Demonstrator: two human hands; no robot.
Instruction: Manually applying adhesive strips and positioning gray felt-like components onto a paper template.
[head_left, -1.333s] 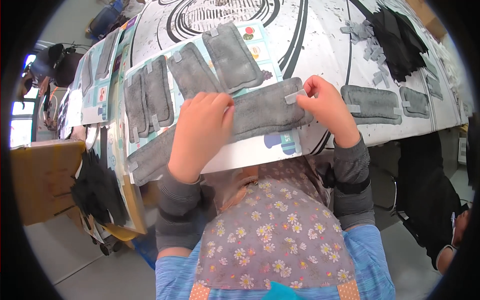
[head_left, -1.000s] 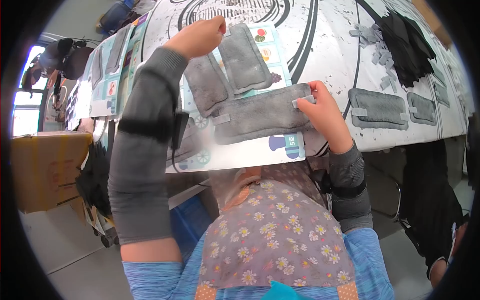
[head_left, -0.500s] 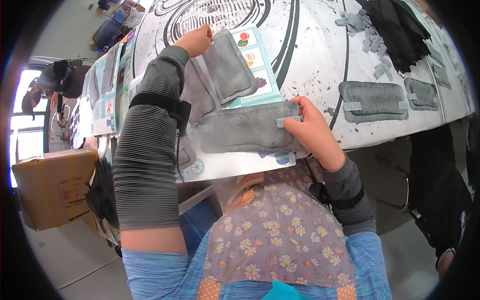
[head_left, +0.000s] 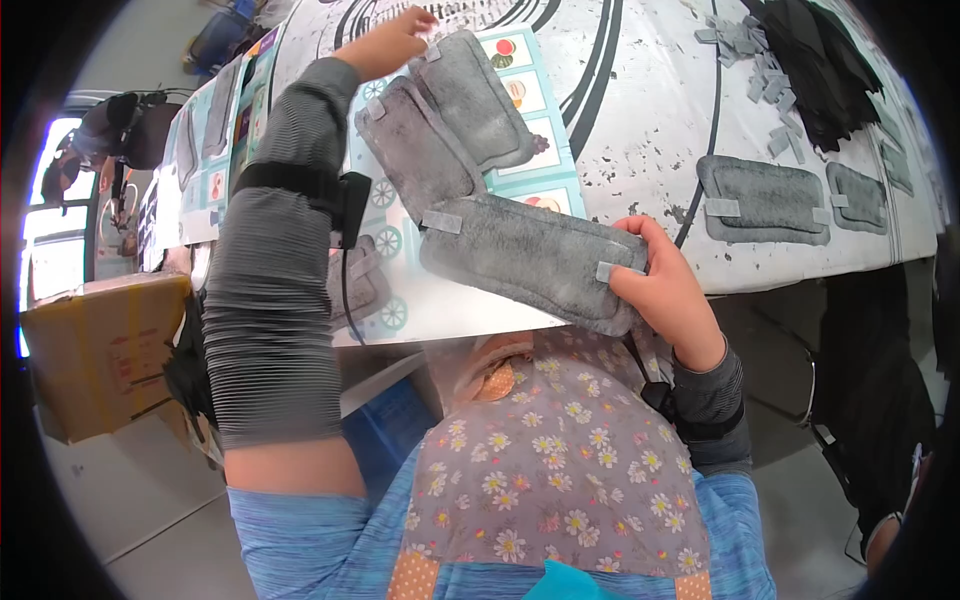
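My right hand point(head_left: 665, 290) pinches the near end of a long grey fuzzy fabric pad point(head_left: 530, 260), thumb on top beside a small pale grey tab point(head_left: 612, 271) and fingers curled under its edge. The pad lies slantwise across the near edge of the white table with black markings point(head_left: 650, 120), its far end reaching away from my grip toward my left forearm. My left hand point(head_left: 385, 45) is stretched far out, fingers bent down on the top end of another grey fuzzy pad point(head_left: 475, 95); I cannot tell whether they grip it or only press on it. A third grey pad point(head_left: 420, 150) lies just beside that one, touching it, between my two hands. All three rest on a teal and white printed card sheet point(head_left: 545, 185). Well to the right of my right hand lie two more grey pads point(head_left: 765, 200) and a heap of black fabric pieces point(head_left: 810, 60).
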